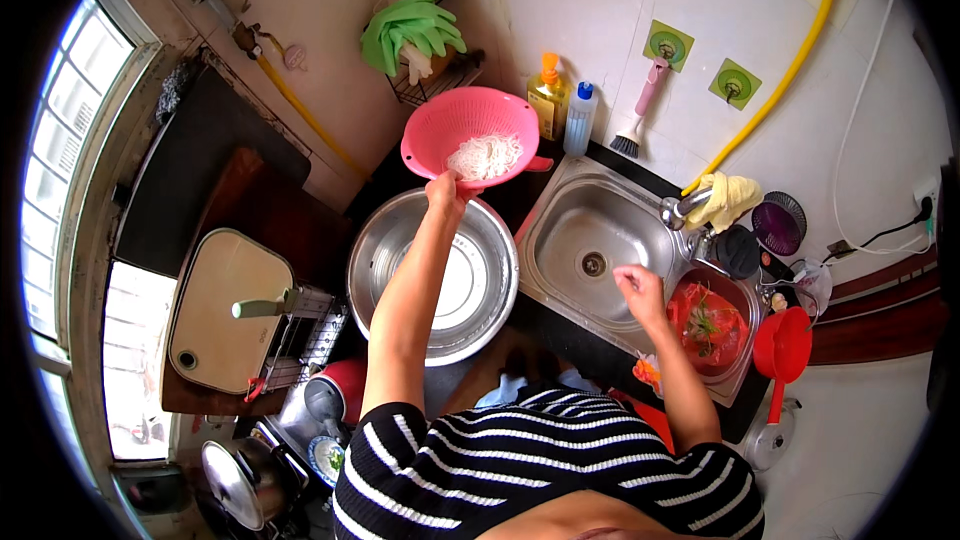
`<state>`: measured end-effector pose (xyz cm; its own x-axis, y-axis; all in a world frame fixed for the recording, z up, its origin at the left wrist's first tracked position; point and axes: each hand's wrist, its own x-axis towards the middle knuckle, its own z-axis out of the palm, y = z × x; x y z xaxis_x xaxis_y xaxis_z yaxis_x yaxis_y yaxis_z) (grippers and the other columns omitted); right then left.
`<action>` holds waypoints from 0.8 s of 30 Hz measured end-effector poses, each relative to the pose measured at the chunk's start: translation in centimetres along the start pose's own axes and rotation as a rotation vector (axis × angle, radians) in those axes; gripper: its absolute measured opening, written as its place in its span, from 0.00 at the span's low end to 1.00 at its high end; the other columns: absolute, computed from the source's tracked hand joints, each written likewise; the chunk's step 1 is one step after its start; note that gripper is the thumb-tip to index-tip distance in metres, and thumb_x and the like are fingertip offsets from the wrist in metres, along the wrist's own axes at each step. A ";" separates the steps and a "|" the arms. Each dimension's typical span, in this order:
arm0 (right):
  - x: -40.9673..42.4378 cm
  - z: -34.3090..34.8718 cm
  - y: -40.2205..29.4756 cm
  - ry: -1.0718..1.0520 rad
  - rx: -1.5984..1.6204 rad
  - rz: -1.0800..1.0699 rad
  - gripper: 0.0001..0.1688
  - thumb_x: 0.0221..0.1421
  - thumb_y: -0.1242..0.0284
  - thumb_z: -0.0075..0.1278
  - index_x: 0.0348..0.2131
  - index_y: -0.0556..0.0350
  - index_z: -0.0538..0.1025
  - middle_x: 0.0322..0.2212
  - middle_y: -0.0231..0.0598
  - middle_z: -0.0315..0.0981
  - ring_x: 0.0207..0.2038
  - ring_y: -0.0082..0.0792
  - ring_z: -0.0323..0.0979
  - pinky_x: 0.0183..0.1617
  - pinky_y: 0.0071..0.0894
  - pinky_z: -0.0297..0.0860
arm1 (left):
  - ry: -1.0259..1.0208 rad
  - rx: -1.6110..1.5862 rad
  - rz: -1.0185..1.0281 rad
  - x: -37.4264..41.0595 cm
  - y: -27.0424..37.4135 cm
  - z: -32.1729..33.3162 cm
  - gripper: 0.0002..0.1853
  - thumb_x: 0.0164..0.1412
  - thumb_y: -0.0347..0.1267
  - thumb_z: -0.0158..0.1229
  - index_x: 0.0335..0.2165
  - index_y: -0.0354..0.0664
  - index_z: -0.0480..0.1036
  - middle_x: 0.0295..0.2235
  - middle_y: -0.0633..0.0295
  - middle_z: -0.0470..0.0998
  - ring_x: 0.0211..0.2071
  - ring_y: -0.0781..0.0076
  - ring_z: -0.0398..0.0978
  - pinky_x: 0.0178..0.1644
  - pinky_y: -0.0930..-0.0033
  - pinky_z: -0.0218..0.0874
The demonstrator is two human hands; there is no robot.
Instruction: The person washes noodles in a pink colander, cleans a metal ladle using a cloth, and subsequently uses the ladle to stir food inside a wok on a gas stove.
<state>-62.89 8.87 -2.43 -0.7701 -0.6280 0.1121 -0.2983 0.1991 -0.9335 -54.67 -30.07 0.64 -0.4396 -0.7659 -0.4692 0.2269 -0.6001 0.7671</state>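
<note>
My left hand point(448, 193) grips the near rim of a pink plastic colander point(442, 124), which is tilted and has a heap of thin white noodles point(486, 157) in it. Below and partly behind my forearm stands a large steel basin point(491, 300). Over the near right edge of the steel sink point(562, 232) is my right hand point(641, 289), its fingers curled, with nothing clearly visible in them. Beside it, the smaller sink bowl holds a red plastic bag point(694, 315) with green sprigs on it.
A dish soap bottle point(549, 101) and a blue-capped bottle point(580, 120) stand behind the sink. The faucet point(686, 208) has a yellow cloth point(724, 201) around it. A red ladle point(782, 345) lies at the right, a cutting board point(225, 307) at the left. Green gloves point(412, 34) hang in the corner.
</note>
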 end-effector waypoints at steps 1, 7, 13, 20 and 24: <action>-0.8 0.0 0.6 0.005 0.002 0.031 0.06 0.47 0.79 0.50 0.29 0.61 0.75 0.27 0.40 0.73 0.30 0.27 0.72 0.35 0.24 0.67 | 0.020 -0.023 0.003 1.6 -0.4 -0.4 0.13 0.46 0.20 0.44 0.34 0.22 0.62 0.32 0.44 0.69 0.27 0.49 0.73 0.27 0.49 0.71; -3.3 -1.0 1.8 0.004 -0.006 0.074 0.07 0.48 0.80 0.49 0.31 0.63 0.75 0.29 0.34 0.72 0.31 0.21 0.70 0.35 0.19 0.66 | 0.036 -0.011 0.002 4.5 -1.4 -0.1 0.15 0.50 0.22 0.43 0.37 0.21 0.59 0.36 0.41 0.67 0.32 0.46 0.72 0.29 0.48 0.72; -1.8 -3.3 -4.4 -0.115 -0.207 -0.044 0.13 0.45 0.80 0.51 0.36 0.57 0.75 0.38 0.38 0.70 0.37 0.26 0.69 0.36 0.22 0.67 | 0.026 -0.134 -0.028 5.1 -2.8 -0.6 0.19 0.54 0.29 0.48 0.42 0.26 0.59 0.38 0.43 0.67 0.34 0.47 0.72 0.31 0.48 0.71; 2.7 -4.4 -3.9 -0.396 0.417 0.100 0.18 0.46 0.81 0.50 0.41 0.56 0.73 0.43 0.43 0.67 0.41 0.30 0.68 0.44 0.23 0.65 | 0.032 -0.097 -0.010 4.3 -2.9 -4.3 0.19 0.52 0.33 0.55 0.39 0.30 0.63 0.36 0.46 0.68 0.27 0.53 0.72 0.29 0.51 0.68; 2.3 -0.9 1.5 -0.484 -0.442 -0.068 0.24 0.43 0.82 0.52 0.44 0.49 0.72 0.47 0.49 0.63 0.47 0.39 0.65 0.47 0.29 0.65 | 0.088 0.396 0.059 -5.5 -4.6 -1.7 0.17 0.50 0.37 0.55 0.33 0.33 0.72 0.18 0.54 0.72 0.19 0.62 0.73 0.22 0.65 0.66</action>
<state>-65.59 8.40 -3.26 -0.4317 -0.8969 -0.0959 -0.6207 0.3725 -0.6899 -51.83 -23.54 -1.05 -0.3556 -0.8237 -0.4416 -0.1102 -0.4323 0.8950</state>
